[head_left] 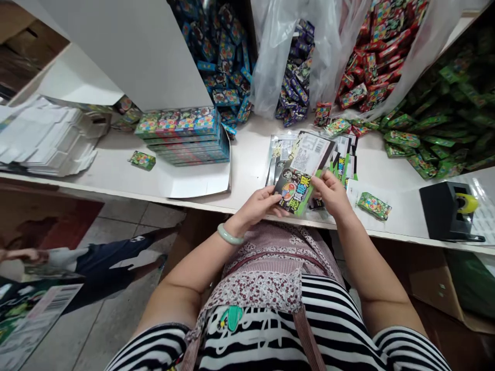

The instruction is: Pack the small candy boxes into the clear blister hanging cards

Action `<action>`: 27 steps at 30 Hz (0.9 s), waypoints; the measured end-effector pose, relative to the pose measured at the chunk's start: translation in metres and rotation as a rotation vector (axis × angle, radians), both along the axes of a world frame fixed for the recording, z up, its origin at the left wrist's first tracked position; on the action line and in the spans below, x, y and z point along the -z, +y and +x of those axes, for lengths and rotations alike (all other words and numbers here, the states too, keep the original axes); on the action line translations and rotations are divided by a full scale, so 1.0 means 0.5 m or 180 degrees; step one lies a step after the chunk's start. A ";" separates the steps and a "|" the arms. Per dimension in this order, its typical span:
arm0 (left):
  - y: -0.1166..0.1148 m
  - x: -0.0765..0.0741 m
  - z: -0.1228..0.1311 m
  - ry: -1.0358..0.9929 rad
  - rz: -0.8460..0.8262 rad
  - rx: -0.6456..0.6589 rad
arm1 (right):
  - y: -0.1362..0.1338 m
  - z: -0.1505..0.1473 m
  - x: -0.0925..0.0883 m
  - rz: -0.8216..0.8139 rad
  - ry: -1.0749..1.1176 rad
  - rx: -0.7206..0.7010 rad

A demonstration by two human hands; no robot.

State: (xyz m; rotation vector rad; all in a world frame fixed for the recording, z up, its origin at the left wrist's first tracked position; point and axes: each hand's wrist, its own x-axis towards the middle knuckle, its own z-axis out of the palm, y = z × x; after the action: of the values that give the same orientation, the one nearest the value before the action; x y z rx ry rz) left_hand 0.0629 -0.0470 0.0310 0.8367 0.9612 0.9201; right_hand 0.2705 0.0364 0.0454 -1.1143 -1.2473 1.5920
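A flat black-and-green printed candy package (297, 190), with bright lettering and a white label panel, is held just above the table's front edge. My left hand (261, 205) pinches its lower left side, thumb on top and fingers underneath. On the upper right edge, my right hand (332, 193) grips it between thumb and curled fingers. Beneath and behind it lies a loose pile of similar flat packages (350, 154), partly covered by the held one. A small green candy box (374, 206) lies on the table to the right of my right hand.
Stacked display boxes (181, 134) stand in a white tray (201, 180) at left, near flat white cartons (50, 136). Heaps of blue (228, 62), purple (297, 77), red (375, 67) and green small boxes (429, 123) line the back. A black tape dispenser (441, 208) sits right. Another person (112, 257) appears at left.
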 end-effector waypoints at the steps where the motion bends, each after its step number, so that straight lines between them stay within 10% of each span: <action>1: -0.009 0.007 0.004 -0.0102 -0.0022 0.0013 | -0.006 0.003 0.004 -0.0010 -0.0079 -0.0083; 10: 0.048 -0.013 0.035 0.0240 0.0860 -0.1128 | -0.068 0.045 -0.006 0.0046 -0.0437 -0.1254; 16: 0.001 -0.024 0.043 0.0434 0.1197 -0.0548 | -0.086 0.060 -0.030 0.0549 -0.0470 -0.0080; 27: -0.025 -0.045 0.024 0.1073 0.1334 -0.0288 | -0.090 0.068 -0.009 0.1280 -0.1350 -0.0749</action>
State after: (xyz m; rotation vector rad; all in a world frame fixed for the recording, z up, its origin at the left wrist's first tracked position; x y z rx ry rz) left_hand 0.0749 -0.0597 0.0535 1.3436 1.1197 1.1000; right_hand 0.3045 -0.0086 0.0496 -1.1015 -1.9416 1.2144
